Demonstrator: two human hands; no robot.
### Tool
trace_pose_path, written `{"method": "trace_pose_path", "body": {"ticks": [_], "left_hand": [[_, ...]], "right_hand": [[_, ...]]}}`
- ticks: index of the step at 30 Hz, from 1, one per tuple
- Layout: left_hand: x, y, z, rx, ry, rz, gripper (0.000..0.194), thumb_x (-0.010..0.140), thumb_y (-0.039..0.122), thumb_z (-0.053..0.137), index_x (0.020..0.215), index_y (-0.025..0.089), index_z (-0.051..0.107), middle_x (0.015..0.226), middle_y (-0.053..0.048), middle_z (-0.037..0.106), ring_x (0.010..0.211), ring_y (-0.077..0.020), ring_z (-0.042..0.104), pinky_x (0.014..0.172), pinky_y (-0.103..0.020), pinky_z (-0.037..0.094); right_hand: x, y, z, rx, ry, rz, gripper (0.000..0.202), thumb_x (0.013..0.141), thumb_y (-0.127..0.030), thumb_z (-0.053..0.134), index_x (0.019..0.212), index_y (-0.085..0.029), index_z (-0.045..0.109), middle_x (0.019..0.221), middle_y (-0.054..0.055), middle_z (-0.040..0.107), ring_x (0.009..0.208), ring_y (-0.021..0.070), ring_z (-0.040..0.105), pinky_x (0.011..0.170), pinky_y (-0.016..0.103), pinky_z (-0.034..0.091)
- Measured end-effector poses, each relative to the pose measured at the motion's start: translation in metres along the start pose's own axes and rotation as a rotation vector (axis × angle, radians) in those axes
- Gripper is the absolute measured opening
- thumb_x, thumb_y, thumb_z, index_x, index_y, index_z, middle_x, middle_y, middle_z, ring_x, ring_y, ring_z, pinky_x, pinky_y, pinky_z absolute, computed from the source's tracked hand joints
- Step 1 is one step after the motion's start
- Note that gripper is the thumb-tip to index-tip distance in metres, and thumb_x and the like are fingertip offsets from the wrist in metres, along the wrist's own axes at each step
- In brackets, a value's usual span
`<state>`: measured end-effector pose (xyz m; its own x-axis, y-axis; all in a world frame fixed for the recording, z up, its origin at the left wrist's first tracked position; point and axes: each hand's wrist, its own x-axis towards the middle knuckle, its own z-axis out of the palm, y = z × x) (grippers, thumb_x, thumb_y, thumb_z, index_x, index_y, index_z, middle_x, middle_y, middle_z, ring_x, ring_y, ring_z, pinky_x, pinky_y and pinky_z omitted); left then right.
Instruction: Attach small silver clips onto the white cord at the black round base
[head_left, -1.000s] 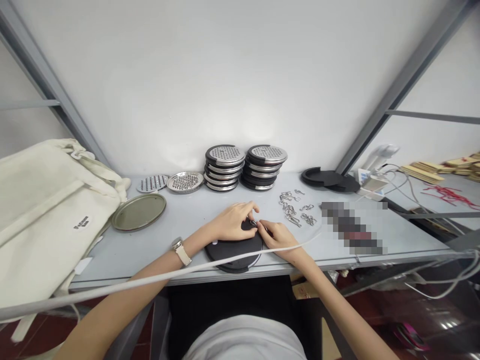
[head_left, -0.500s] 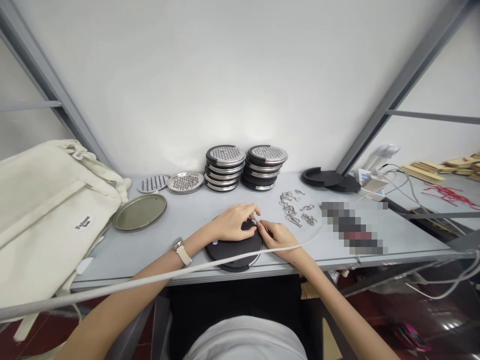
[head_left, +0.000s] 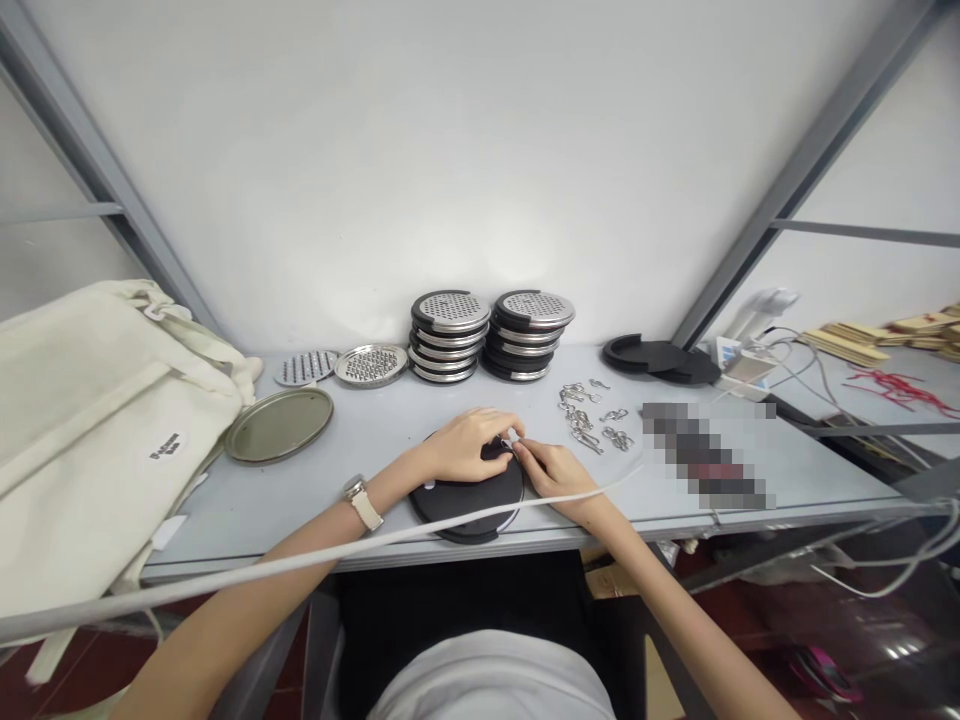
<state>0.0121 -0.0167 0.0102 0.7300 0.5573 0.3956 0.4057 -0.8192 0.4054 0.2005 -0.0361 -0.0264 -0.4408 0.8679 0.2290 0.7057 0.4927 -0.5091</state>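
Observation:
A black round disc (head_left: 469, 505) lies flat at the table's front edge. My left hand (head_left: 469, 445) rests over its upper part, with thumb and fingers curled together around a small metal piece (head_left: 509, 438) at the disc's upper right edge. My right hand (head_left: 553, 475) comes in from the right, its thumb and forefinger pinched at the same small piece. The fingers hide most of that piece. Several metal clips (head_left: 581, 415) lie to the right of my hands. Two stacks of perforated metal discs with black rims (head_left: 450, 340) (head_left: 529, 335) stand behind.
A green round lid (head_left: 280, 426) and two loose grater discs (head_left: 371, 366) lie at the left, beside a cream bag (head_left: 97, 420). Black holders (head_left: 646, 354) sit at the back right. A white cable (head_left: 420, 532) crosses in front of the disc. A blurred patch covers something on the right.
My fingers have shifted very slightly around the small metal piece. The disc and both arms are almost where they were.

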Motion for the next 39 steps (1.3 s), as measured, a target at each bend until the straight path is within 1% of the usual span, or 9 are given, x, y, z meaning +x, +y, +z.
{"method": "trace_pose_path", "body": {"ticks": [2, 6, 9, 13, 18, 24, 32, 35, 39], "left_hand": [[0.0001, 0.0002, -0.0001, 0.004, -0.001, 0.008, 0.027, 0.076, 0.011, 0.054, 0.102, 0.018, 0.052, 0.09, -0.002, 0.06, 0.085, -0.0164, 0.055, 0.085, -0.029, 0.041], [0.0001, 0.0, -0.0001, 0.005, 0.024, -0.013, 0.026, 0.076, 0.014, 0.055, 0.101, 0.018, 0.052, 0.096, -0.004, 0.059, 0.092, -0.0187, 0.054, 0.087, -0.031, 0.041], [0.0004, -0.0001, -0.0002, 0.015, 0.022, -0.015, 0.025, 0.076, 0.015, 0.056, 0.1, 0.018, 0.052, 0.097, -0.004, 0.06, 0.094, -0.0195, 0.054, 0.088, -0.032, 0.041], [0.0009, -0.0007, 0.0, 0.036, 0.015, -0.004, 0.02, 0.076, 0.015, 0.056, 0.095, 0.018, 0.052, 0.094, -0.003, 0.061, 0.092, -0.0186, 0.055, 0.089, -0.031, 0.039], [0.0005, -0.0016, 0.001, 0.039, 0.016, -0.011, 0.018, 0.076, 0.016, 0.056, 0.094, 0.019, 0.053, 0.094, -0.002, 0.062, 0.092, -0.0183, 0.056, 0.09, -0.033, 0.038], [-0.0003, -0.0014, 0.0008, -0.019, 0.022, 0.0, 0.018, 0.076, 0.014, 0.055, 0.093, 0.018, 0.052, 0.092, -0.003, 0.059, 0.091, -0.0174, 0.054, 0.087, -0.03, 0.041], [-0.0007, -0.0043, 0.0033, -0.046, 0.015, 0.0, 0.018, 0.078, 0.015, 0.055, 0.095, 0.018, 0.053, 0.092, -0.003, 0.06, 0.091, -0.0175, 0.055, 0.089, -0.031, 0.041], [-0.0009, -0.0044, 0.0031, -0.047, 0.015, 0.003, 0.017, 0.078, 0.014, 0.055, 0.095, 0.018, 0.053, 0.091, -0.003, 0.06, 0.091, -0.0172, 0.054, 0.089, -0.031, 0.04], [-0.0011, -0.0018, 0.001, -0.05, 0.004, -0.002, 0.018, 0.078, 0.013, 0.054, 0.095, 0.017, 0.054, 0.092, -0.004, 0.059, 0.091, -0.018, 0.054, 0.088, -0.032, 0.041]], "right_hand": [[0.0005, 0.0006, 0.0002, 0.002, -0.001, -0.002, 0.038, 0.096, -0.033, 0.028, 0.079, -0.018, 0.058, 0.067, 0.005, 0.064, 0.058, 0.0164, 0.058, 0.057, 0.024, 0.035], [0.0016, 0.0019, 0.0021, -0.038, 0.006, -0.008, 0.036, 0.096, -0.033, 0.029, 0.081, -0.018, 0.058, 0.069, 0.006, 0.066, 0.06, 0.0176, 0.06, 0.057, 0.024, 0.035], [0.0022, 0.0029, 0.0034, -0.068, 0.012, -0.01, 0.035, 0.096, -0.033, 0.03, 0.084, -0.018, 0.059, 0.072, 0.007, 0.067, 0.063, 0.0189, 0.062, 0.058, 0.025, 0.035], [0.0017, 0.0037, 0.0047, -0.077, 0.008, -0.008, 0.035, 0.096, -0.033, 0.029, 0.088, -0.018, 0.059, 0.076, 0.008, 0.069, 0.066, 0.0198, 0.064, 0.059, 0.025, 0.037], [0.0013, 0.0042, 0.006, -0.096, 0.014, -0.009, 0.035, 0.097, -0.033, 0.029, 0.095, -0.018, 0.06, 0.081, 0.008, 0.07, 0.069, 0.0206, 0.065, 0.06, 0.025, 0.038], [0.0026, 0.0045, 0.0053, -0.097, 0.005, -0.02, 0.035, 0.096, -0.032, 0.029, 0.099, -0.017, 0.06, 0.084, 0.009, 0.071, 0.072, 0.0213, 0.066, 0.061, 0.025, 0.039], [0.0012, 0.0026, 0.0047, -0.051, 0.008, 0.012, 0.034, 0.096, -0.031, 0.027, 0.092, -0.017, 0.059, 0.078, 0.009, 0.069, 0.068, 0.02, 0.064, 0.061, 0.026, 0.04], [0.0005, 0.0022, 0.004, -0.022, 0.017, 0.0, 0.032, 0.095, -0.031, 0.029, 0.093, -0.017, 0.058, 0.077, 0.007, 0.068, 0.064, 0.0186, 0.062, 0.06, 0.026, 0.04], [-0.0003, 0.0, 0.0026, -0.008, 0.019, -0.015, 0.031, 0.095, -0.03, 0.029, 0.092, -0.017, 0.058, 0.078, 0.008, 0.068, 0.063, 0.0183, 0.061, 0.06, 0.026, 0.04]]}}
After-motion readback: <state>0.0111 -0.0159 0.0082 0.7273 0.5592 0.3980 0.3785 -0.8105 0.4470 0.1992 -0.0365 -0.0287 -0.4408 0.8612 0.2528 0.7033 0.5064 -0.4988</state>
